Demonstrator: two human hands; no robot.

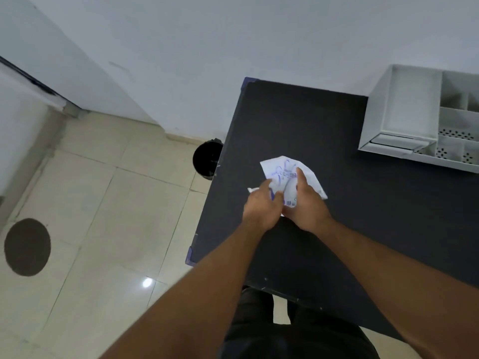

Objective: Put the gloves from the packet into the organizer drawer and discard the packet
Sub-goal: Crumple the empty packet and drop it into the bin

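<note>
Pinching packet point(293, 174) between both hands' fingers point(300, 177).

Dark table point(363, 203) against a white wall point(233, 35) — beige tiled floor point(103, 216) to its left, round dark patch point(27, 246) on the tiles.

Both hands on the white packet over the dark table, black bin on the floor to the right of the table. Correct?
One error: the black bin stands on the floor left of the dark table, per the head view. Left hand and right hand do hold the white packet.
</note>
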